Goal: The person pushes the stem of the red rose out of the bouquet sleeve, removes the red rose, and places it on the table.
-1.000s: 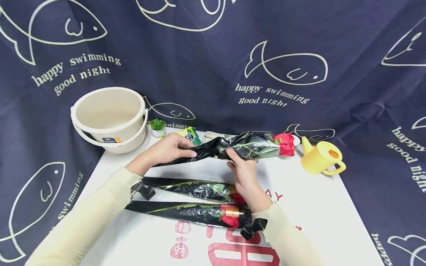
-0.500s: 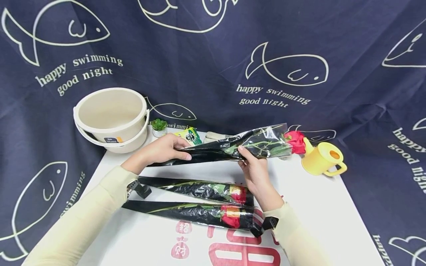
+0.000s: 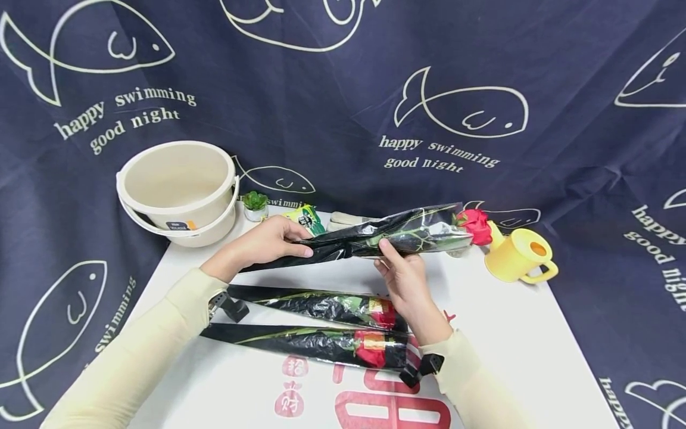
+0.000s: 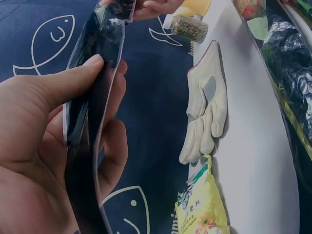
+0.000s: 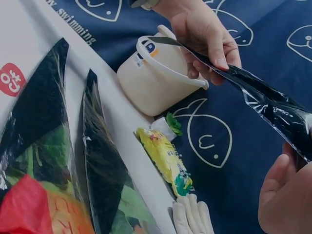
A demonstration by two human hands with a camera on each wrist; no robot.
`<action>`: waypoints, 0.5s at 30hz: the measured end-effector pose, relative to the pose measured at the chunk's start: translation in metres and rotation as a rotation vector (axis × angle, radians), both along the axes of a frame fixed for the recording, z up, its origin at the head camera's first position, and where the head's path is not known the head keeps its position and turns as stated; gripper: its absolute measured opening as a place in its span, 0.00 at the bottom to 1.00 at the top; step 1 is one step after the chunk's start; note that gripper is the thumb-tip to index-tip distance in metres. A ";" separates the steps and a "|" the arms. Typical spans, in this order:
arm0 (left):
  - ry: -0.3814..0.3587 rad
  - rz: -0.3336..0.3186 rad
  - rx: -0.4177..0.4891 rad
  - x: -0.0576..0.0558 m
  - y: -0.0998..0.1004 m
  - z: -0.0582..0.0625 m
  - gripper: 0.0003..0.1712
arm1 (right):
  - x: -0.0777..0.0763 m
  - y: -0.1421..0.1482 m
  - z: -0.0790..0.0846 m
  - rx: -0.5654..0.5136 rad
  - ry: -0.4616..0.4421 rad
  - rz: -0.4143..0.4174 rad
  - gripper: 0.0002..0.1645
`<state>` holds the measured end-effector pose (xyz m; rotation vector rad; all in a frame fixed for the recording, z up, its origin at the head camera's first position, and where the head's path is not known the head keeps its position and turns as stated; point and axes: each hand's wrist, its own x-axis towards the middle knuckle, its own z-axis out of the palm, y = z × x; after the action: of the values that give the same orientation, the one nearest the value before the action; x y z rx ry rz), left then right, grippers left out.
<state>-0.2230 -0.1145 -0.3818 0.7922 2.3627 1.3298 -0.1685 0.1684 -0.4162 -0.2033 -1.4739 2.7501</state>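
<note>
A wrapped rose [image 3: 429, 231] in a black and clear plastic sleeve is held above the table, its red bloom [image 3: 476, 226] sticking out at the right end. My left hand [image 3: 270, 241] pinches the narrow black end between thumb and fingers; the left wrist view shows the thumb [image 4: 78, 80] lying on the flattened plastic. Farther toward the bloom, my right hand [image 3: 408, 280] grips the sleeve with its thumb on top. Below them on the table lie two more wrapped roses, one [image 3: 321, 305] behind the other [image 3: 316, 344], partly covered by the right forearm.
A cream bucket [image 3: 177, 179] stands at the back left beside a small potted succulent [image 3: 255, 205]. Along the back edge are a yellow-green packet [image 5: 165, 158], white gloves [image 4: 207, 97] and a small jar [image 4: 189, 29]. A yellow watering can [image 3: 517, 253] stands at right.
The held rose has shifted right overall, and its crumpled sleeve has straightened. My right hand has moved rightward along with it, while my left hand keeps its pinch on the narrow end.
</note>
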 end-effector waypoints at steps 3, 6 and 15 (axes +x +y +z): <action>0.008 0.000 -0.010 0.000 0.002 -0.002 0.13 | 0.001 -0.006 0.000 0.006 -0.001 0.004 0.14; 0.013 -0.007 -0.019 -0.001 0.003 -0.001 0.13 | 0.001 -0.011 0.001 0.016 0.013 0.008 0.10; 0.003 -0.020 -0.028 -0.002 0.010 -0.001 0.10 | 0.004 -0.028 0.000 0.057 0.005 -0.001 0.12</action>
<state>-0.2252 -0.1048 -0.3831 0.8087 2.3640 1.2859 -0.1650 0.1404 -0.4166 -0.1959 -1.5480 2.7018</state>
